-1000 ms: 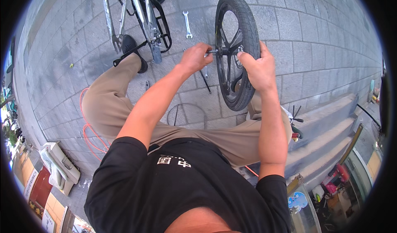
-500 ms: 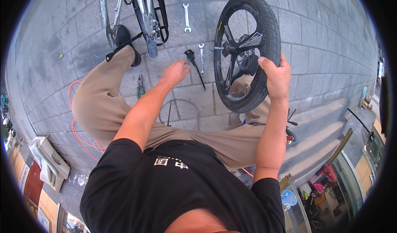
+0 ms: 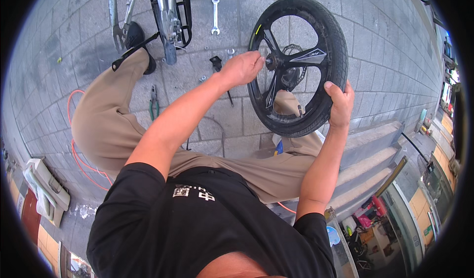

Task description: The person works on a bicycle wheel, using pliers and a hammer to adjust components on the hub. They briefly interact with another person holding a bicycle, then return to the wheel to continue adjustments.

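A black bicycle wheel [image 3: 325, 57] with three broad spokes and a brake disc stands tilted in front of me, over my right leg. My right hand [image 3: 340, 103] grips its tyre at the near right, thumb on the side and fingers around the tread. At the hub, my left hand [image 3: 244, 67] has its fingers closed around the axle end, which they cover; whether a small part is also between them cannot be seen. Just left of that hand lies a black kickstand-like part [image 3: 216, 62], partly hidden by the wrist. A spanner [image 3: 231, 53] is mostly hidden behind the hand.
A silver bicycle frame [image 3: 170, 26] stands at the far left beside my shoe [image 3: 134, 35]. On the paving lie an open-ended spanner [image 3: 215, 16], green-handled pliers [image 3: 154, 103] and several small nuts. An orange hose [image 3: 74, 152] runs at left; stone steps [image 3: 365, 167] rise at right.
My left hand has moved right and away from me, from above the paving to the wheel's hub. The wheel has turned to show more of its side face; my right hand still holds the tyre.
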### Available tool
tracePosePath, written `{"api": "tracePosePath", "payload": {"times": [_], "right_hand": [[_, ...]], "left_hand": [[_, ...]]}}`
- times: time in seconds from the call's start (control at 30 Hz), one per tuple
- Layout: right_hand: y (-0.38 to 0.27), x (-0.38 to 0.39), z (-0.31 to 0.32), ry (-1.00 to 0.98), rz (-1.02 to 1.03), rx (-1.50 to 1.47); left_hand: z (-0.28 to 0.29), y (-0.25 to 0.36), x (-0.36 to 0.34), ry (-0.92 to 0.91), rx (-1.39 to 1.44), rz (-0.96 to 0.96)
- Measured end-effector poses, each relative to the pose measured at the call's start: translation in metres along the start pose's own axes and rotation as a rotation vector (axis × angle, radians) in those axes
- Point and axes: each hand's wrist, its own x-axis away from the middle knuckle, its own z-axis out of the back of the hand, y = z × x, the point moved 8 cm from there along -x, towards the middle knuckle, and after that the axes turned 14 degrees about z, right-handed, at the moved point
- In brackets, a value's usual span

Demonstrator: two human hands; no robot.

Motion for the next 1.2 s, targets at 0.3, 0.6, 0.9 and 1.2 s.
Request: {"api": "tracePosePath", "payload": {"times": [0.3, 0.6, 0.9, 1.2], "right_hand": [[-0.005, 0.001, -0.004, 0.003, -0.014, -0.002], [-0.006, -0.001, -0.006, -0.001, -0.008, -0.007], [-0.006, 0.000, -0.007, -0.014, 0.000, 0.027], [-0.013, 0.001, -0.015, -0.020, 0.007, 0.009]], "left_hand": [[0.014, 0.013, -0.001, 0.054, -0.020, 0.135], [-0.016, -0.002, -0.012, -0.202, 0.163, 0.299], [-0.031, -0.017, -0.021, -0.113, 0.396, 0.256], [-0.036, -0.016, -0.004, -0.501, 0.565, 0.858]]}}
